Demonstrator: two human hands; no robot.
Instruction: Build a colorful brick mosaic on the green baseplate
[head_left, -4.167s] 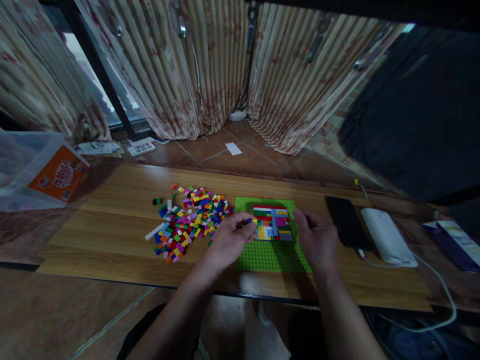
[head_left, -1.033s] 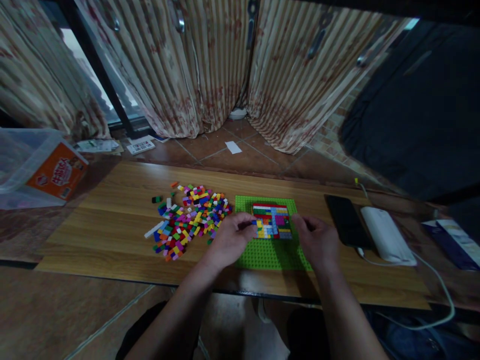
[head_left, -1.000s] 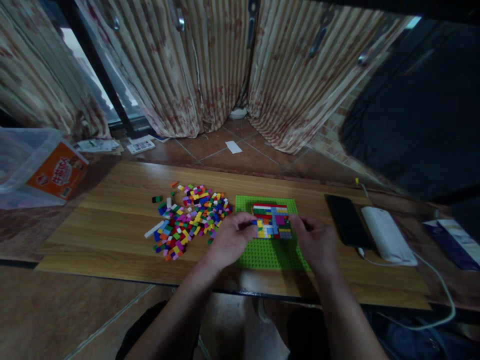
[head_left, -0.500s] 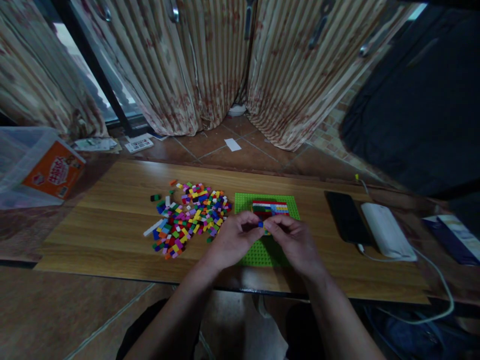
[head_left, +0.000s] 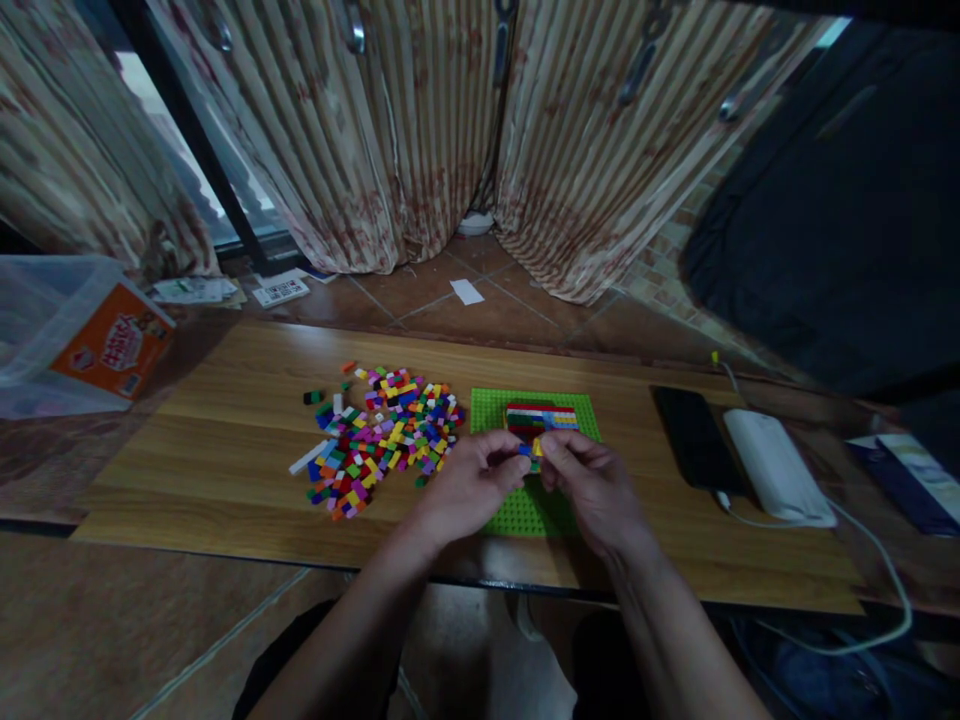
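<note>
Above the green baseplate, my two hands almost meet. My left hand pinches a small blue toy brick between thumb and fingertips. In the fingertips of my right hand is a small yellow toy brick, close beside the blue one; I cannot tell whether the two touch. Just behind my fingers, a low structure of stacked bricks in red, white, blue and other colours stands on the baseplate. My hands cover its near part.
A pile of loose coloured bricks lies left of the baseplate on the wooden table. To the right are a black phone and a white power bank with a cable. A clear plastic box stands at far left.
The yellow brick now shows in my right fingertips, which have drawn slightly away from my left. The blue brick stays in my left hand. The whole view has shifted a little.
</note>
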